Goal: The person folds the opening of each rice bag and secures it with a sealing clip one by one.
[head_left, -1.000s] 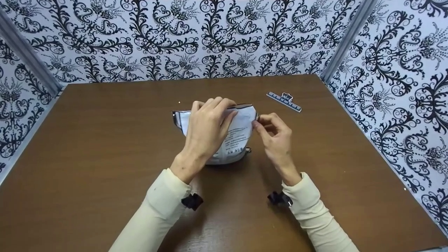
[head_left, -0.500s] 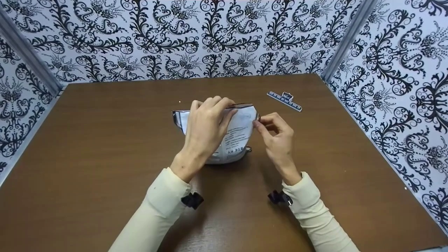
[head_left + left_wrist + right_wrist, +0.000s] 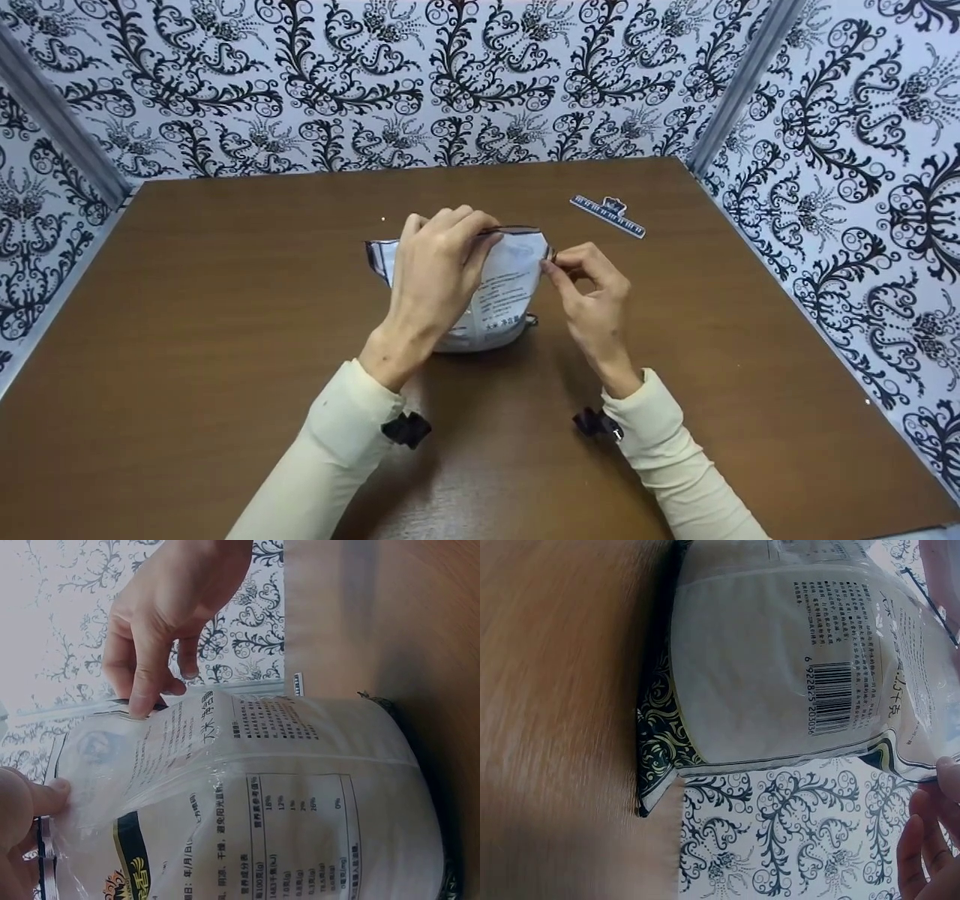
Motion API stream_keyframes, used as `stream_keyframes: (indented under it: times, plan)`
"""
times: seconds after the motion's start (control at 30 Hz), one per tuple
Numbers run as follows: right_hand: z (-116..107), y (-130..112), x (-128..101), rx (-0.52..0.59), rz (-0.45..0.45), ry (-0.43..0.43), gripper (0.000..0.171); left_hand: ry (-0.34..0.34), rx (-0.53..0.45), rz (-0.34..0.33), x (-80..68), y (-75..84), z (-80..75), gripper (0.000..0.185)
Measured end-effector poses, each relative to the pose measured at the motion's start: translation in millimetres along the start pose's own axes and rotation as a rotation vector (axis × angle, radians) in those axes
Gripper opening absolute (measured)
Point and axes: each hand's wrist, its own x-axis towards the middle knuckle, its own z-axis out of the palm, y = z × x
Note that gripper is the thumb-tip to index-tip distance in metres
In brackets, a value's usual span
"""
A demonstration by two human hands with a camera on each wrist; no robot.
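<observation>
- A white pouch (image 3: 502,292) of printed food packaging stands upright near the middle of the brown tabletop (image 3: 187,315), its top edge held between two hands.
- The left hand (image 3: 435,277) curls over the top seam from the near side, its grip closed on the upper edge; the left wrist view shows a fingertip pressed to the clear film there.
- The right hand (image 3: 589,289) pinches the pouch's right top corner between thumb and forefinger, the other fingers loosely curled.
- Judging by the grips, the step in hand is working along the top seam, either pressing it closed or pulling it apart; the frames do not settle which.
- The next move likely calls for steady, even pressure along the seam while the pouch stays upright.
- A blue clip (image 3: 607,216) lies well apart, toward the far right of the tabletop, against patterned walls (image 3: 450,82).
</observation>
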Motion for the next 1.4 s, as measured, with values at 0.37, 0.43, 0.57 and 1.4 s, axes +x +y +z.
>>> stream_keyframes:
  times: [0.37,0.43,0.57,1.4]
  plan:
    - [-3.7,-1.4,-0.7,-0.006,0.039,-0.025,0.006,-0.005,0.018,0.038,1.4,1.0,0.0,0.013]
    - [-4.0,-2.0,-0.9,-0.004,0.048,-0.035,0.005,-0.01,0.014,0.052,1.3,0.9,-0.4,0.012]
    - [-3.3,-1.8,-1.3,0.002,0.052,-0.045,0.007,-0.02,-0.012,0.081,1.1,0.3,-0.9,0.012]
    - [-3.3,-3.8,2.5,-0.069,-0.19,0.01,0.01,0.012,-0.056,0.169,1.9,-1.9,3.1,0.015]
